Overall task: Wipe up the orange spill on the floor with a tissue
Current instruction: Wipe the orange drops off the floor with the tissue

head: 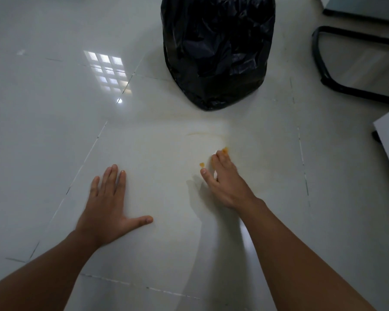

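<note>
Both hands down on the glossy floor (54,108).
Left hand (108,209) lies flat, released; right hand (222,182) grasps an orange-stained tissue (224,150) near the black bag (218,52).

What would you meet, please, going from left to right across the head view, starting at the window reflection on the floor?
Window reflection → left hand → right hand, pressing an orange-stained tissue to the floor → black chair base. The black bin bag overlaps the right hand's span, so I leave it out.

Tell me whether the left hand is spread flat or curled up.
Spread flat. The left hand lies palm-down on the floor tile, fingers extended and thumb splayed out sideways, holding nothing.
</note>
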Available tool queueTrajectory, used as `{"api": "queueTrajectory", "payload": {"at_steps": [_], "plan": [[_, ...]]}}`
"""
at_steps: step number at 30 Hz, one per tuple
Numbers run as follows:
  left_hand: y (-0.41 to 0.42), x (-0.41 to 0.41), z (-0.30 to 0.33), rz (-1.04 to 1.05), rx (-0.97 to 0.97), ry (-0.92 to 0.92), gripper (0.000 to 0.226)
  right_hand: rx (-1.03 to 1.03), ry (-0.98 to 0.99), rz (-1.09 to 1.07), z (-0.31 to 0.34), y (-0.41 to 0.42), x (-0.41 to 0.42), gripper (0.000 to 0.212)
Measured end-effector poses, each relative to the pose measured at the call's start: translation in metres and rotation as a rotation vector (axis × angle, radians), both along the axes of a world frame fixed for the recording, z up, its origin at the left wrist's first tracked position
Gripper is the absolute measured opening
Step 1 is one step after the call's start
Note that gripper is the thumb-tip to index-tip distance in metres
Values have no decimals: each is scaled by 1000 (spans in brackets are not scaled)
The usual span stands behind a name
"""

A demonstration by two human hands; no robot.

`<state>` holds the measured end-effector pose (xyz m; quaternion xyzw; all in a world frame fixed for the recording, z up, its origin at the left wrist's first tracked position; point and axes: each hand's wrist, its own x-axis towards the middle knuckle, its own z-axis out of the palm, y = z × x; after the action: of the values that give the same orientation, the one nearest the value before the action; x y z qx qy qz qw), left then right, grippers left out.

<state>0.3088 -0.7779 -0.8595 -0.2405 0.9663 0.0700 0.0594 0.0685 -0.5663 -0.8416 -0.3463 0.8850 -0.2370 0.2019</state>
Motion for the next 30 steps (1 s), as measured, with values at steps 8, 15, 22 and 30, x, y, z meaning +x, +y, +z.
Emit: {"api": "queueTrajectory", "payload": {"at_steps": [8,15,22,30], "plan": [[0,1,-1,0,9,15,136,136,123,-34,-8,18,5,70],[0,1,0,4,15,34,136,170,147,31,-7,-11,12,69],[0,3,1,0,15,30,135,100,184,105,-4,-30,25,68],[0,2,0,10,15,28,135,133,175,184,-4,-26,33,64]]}}
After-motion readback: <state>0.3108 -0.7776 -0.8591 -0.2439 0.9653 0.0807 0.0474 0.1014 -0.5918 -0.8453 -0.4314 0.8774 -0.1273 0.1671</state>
